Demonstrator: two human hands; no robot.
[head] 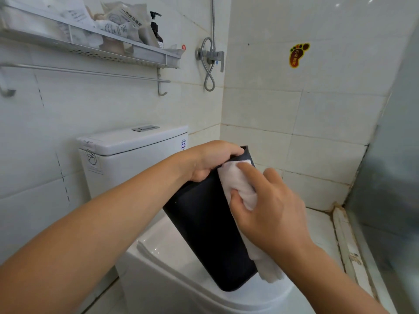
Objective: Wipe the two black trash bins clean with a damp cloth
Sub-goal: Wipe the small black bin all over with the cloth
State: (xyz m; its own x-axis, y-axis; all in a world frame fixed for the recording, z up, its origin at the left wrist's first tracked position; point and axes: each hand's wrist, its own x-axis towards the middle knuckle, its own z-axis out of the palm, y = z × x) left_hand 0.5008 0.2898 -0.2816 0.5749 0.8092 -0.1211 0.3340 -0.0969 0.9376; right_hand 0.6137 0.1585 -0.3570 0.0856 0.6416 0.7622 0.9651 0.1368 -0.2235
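I see one black trash bin (204,232) standing tilted on the closed toilet lid (172,252), its base resting on the lid and its open top leaning up and away toward the tiled corner. My left hand (208,159) grasps the bin's upper rim, fingers curled over the edge, holding the bin steady at that slant. My right hand (269,207) clutches a white cloth (238,184) against the bin's right side, just below the rim; the forefinger lies stretched along the top of the cloth while the thumb and other fingers bunch it, and a loose tail of the cloth hangs down past the bin's lower right edge. Only this one bin is in view. Behind the bin, to its left, stands the white toilet cistern (127,155). High above the bin and to the left, a wall shelf (95,48) carries packets and a dark pump bottle (156,30), with a towel rail (86,72) beneath it. Above the bin, a shower valve (210,56) with a looped hose is fixed in the corner, and a foot-shaped sticker (298,55) sits on the wall to the right.
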